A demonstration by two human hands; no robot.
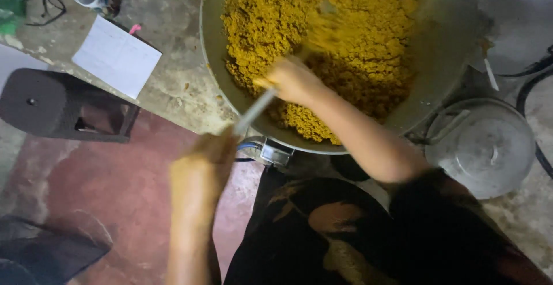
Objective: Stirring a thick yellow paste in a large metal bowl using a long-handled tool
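Crumbly yellow mix (322, 37), round metal pan (443, 43), both hands (291, 80) on handle (256, 111)

Left hand (210, 149): your fist is closed, arm bent low.
Right hand (291, 80): closed too, your forearm stretched forward.

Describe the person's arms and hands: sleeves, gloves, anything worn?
Both forearms are bare, no gloves. The left hand and right hand are motion-blurred, so rings or a watch cannot be ruled out. A dark garment with orange-brown pattern covers the right upper arm.
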